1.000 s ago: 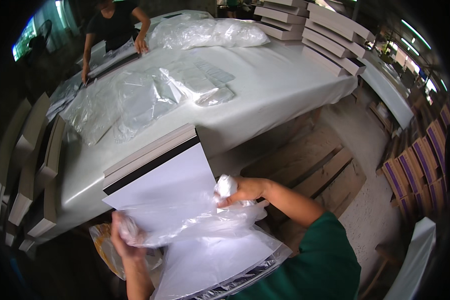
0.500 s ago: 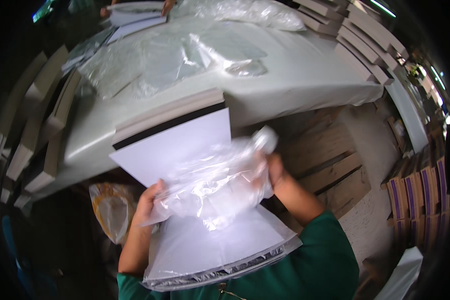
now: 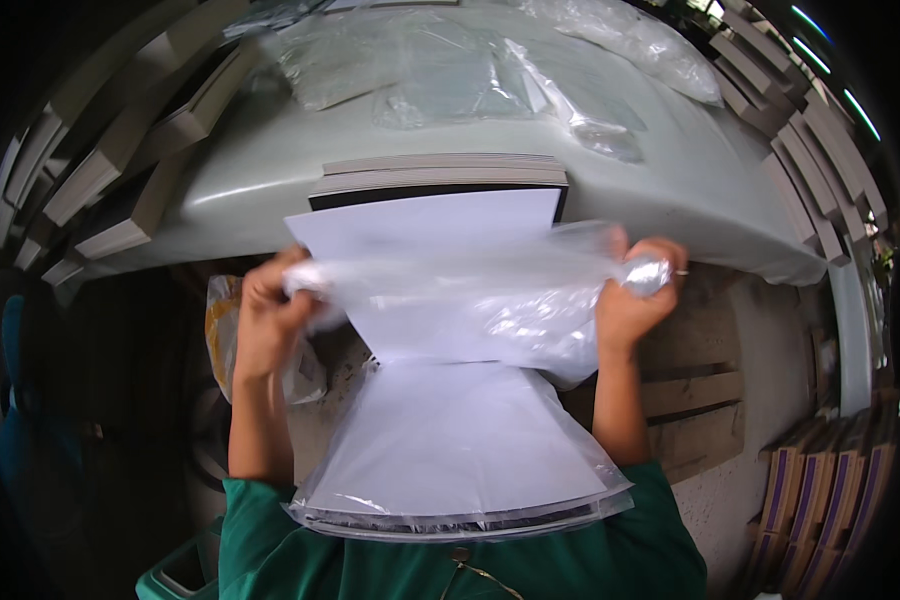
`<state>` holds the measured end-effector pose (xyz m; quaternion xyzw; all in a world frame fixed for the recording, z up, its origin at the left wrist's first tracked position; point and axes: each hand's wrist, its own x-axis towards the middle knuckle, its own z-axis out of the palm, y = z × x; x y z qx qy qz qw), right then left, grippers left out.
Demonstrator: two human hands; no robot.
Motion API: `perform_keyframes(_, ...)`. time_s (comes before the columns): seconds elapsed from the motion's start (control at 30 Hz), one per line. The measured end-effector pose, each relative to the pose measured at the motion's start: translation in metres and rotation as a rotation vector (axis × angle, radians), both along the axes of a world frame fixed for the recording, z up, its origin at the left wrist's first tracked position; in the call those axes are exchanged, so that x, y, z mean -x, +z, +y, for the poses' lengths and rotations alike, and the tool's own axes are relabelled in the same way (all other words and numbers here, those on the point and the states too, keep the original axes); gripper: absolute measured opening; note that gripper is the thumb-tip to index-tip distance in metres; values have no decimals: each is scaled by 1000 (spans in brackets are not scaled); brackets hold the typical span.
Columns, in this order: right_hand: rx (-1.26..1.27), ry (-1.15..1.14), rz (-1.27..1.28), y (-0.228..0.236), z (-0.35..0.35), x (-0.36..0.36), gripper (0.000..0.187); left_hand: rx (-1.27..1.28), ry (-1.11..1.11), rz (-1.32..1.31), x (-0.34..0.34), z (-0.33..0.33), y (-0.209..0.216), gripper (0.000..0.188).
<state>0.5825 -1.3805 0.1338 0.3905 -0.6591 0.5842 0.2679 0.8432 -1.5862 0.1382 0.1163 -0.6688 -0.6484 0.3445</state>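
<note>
A clear plastic bag (image 3: 440,285) is stretched crosswise in front of me, partly blurred. My left hand (image 3: 270,315) is closed around its left end, and my right hand (image 3: 640,300) grips the bunched right end. Behind the film a large white sheet or board (image 3: 420,220) leans against a thick book-like block (image 3: 440,172) with a dark lower edge, at the table's edge. Below, another white sheet (image 3: 460,430) lies inside clear plastic against my body, its wide end nearest me. Whether the upper and lower white pieces join is hard to see.
The covered table (image 3: 240,190) carries flat clear bags (image 3: 410,75) and a plastic bundle (image 3: 630,45). Thick blocks are piled at left (image 3: 120,190) and right (image 3: 820,170). Below are a plastic bag (image 3: 222,325), a wooden pallet (image 3: 690,400) and stacked cartons (image 3: 820,490).
Both hands have moved up and apart, pulling the plastic bag wider across the white sheet. The view has turned left, and the other person's hands at the far side are out of sight.
</note>
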Motion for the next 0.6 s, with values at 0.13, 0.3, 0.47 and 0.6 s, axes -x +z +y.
perform_keyframes(0.13,-391,87,192,29,-21,-2,61,635,664,-199,14,-10,-2,40)
perform_keyframes(0.3,-276,154,161,14,25,-2,47,560,77,11,-32,0,7,15)
perform_keyframes(0.47,-414,889,-387,43,77,3,24,-200,-360,-567,-35,8,21,21)
perform_keyframes(0.6,-374,1308,-1423,-41,76,12,36,-588,-395,-374,-35,6,-58,31)
